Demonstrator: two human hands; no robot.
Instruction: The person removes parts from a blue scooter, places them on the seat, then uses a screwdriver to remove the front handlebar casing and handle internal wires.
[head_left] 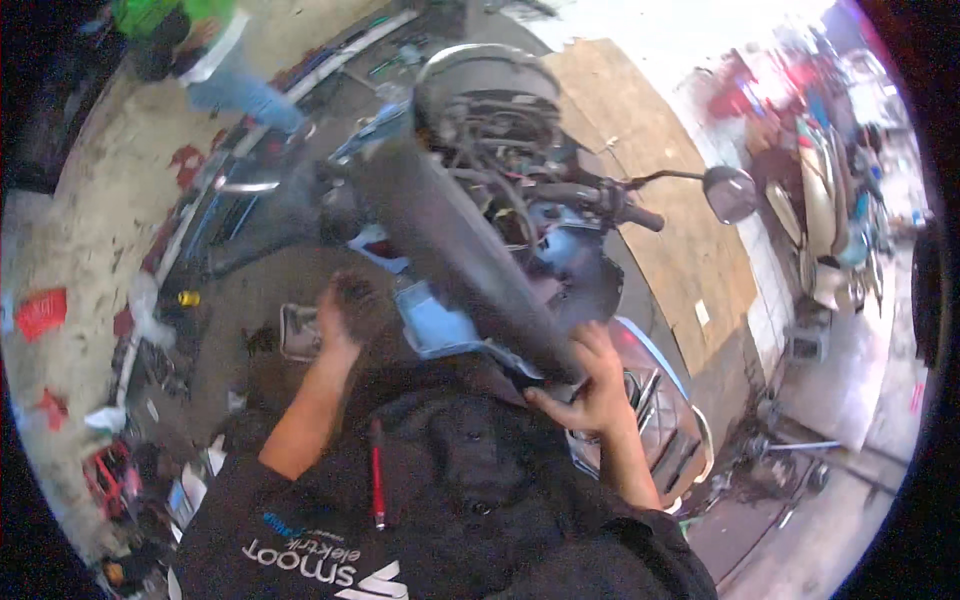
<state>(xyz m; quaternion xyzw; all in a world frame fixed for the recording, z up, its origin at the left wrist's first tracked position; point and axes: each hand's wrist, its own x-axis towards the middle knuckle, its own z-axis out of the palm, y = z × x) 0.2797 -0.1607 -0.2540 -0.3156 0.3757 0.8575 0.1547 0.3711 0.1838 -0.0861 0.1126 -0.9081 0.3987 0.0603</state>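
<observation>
A long, smooth black piece (465, 255), blurred and too unclear to name, slants across the front of a partly stripped scooter (500, 150). My right hand (595, 385) grips its near lower end, thumb on one side and fingers on the other. My left hand (342, 310) is raised to the left, apart from the black piece. Motion smears its fingers, and a dark patch there leaves unclear whether it holds anything. Light-blue body panels (437, 318) show under and beside the black piece. Bare wiring (490, 165) is exposed near the handlebar (600, 203).
A round mirror (730, 194) sticks out right on its stalk. Flattened cardboard (670, 230) covers the floor there. Another person (235, 75) in jeans is at upper left. Scooter parts (825, 200) stand far right. A red pen (378, 475) hangs on my dark shirt.
</observation>
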